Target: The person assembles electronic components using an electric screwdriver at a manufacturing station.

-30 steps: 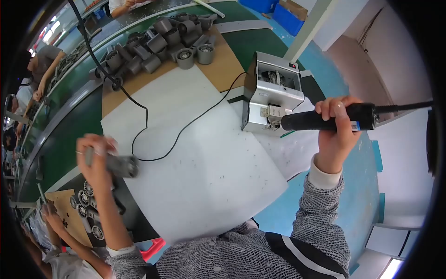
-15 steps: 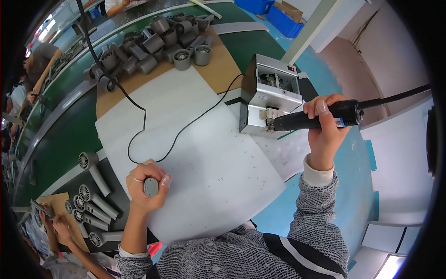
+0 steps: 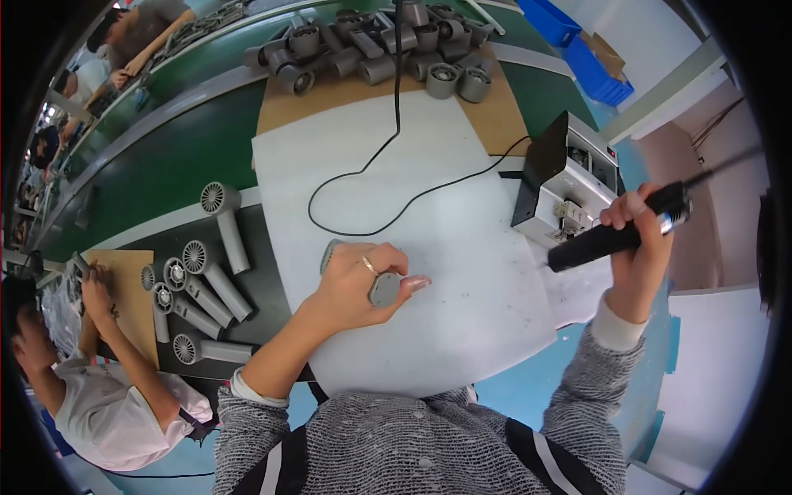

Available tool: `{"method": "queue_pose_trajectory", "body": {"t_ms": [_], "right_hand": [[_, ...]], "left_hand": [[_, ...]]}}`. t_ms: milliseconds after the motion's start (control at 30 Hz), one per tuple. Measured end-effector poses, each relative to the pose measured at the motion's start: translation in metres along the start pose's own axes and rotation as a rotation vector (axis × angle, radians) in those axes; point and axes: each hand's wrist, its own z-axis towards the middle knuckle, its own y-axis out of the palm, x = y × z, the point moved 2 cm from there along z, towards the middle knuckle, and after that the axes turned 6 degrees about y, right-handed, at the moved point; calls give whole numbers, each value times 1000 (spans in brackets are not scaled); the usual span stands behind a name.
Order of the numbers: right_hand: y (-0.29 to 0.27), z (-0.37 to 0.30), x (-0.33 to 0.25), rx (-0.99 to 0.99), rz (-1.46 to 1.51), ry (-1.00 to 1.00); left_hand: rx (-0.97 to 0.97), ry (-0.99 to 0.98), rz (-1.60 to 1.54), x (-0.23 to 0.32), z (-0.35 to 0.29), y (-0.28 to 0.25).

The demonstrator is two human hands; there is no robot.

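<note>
My left hand [image 3: 355, 285] is closed around a grey handheld fan [image 3: 384, 290] above the white sheet. The flat round end of its handle faces up between my fingers and thumb, and a bit of its head shows beyond the knuckles. The rest is hidden by the hand. My right hand [image 3: 639, 227] grips a black electric screwdriver [image 3: 596, 247] with a cord at its back end. The tool tilts, its tip pointing left and down, just in front of the silver screw feeder [image 3: 551, 208] and apart from it.
Several grey fans [image 3: 216, 285] lie on the dark mat at the left. A heap of grey fan housings [image 3: 379, 49] sits on brown cardboard at the back. A black cable [image 3: 363, 172] loops across the white sheet [image 3: 445, 214]. A co-worker [image 3: 124, 388] sits at the left.
My right hand has drawn the screwdriver tip away from the feeder. My left hand has moved right over the sheet with the fan, whose head now shows. The whole view has shifted.
</note>
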Motion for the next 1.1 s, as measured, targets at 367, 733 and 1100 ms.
{"method": "queue_pose_trajectory", "body": {"t_ms": [367,733,1100], "right_hand": [[72,-64,-7,-290,803,-124],[101,-74,4,-284,669,-207],[114,-87,13,-282,544,-231]], "left_hand": [[-173,-171,68,13,-8,0],[-202,-203,-30,15,-12,0],[-244,-207,-22,14,-18,4]]}}
